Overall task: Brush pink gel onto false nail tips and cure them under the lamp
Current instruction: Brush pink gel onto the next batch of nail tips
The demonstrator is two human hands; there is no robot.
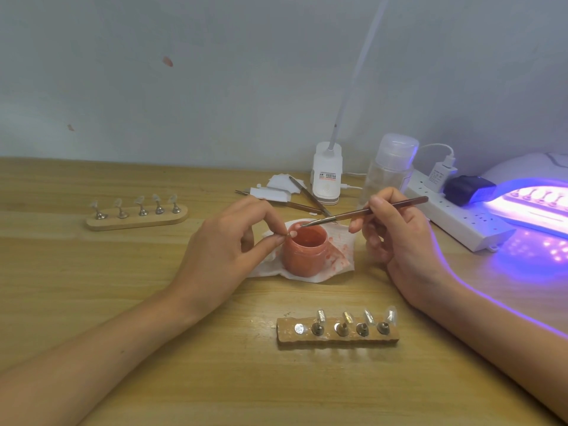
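An open jar of pink gel [304,252] stands on a stained white tissue [339,253] at the table's middle. My left hand [229,244] pinches a small nail tip [292,233] at the jar's left rim. My right hand [390,232] grips a thin brush [365,212], whose tip touches the nail tip over the jar. In front of me lies a wooden holder [338,332] with several clear tips on metal stands; its leftmost spot is bare. At the right edge the curing lamp [528,192] glows violet, with another holder of tips inside.
A second wooden holder [136,215] with several tips sits at the left. Behind the jar lie tweezers [310,198], white pads, a clip lamp base [327,173] and a clear pump bottle [390,167]. A white power strip [455,216] runs beside the curing lamp.
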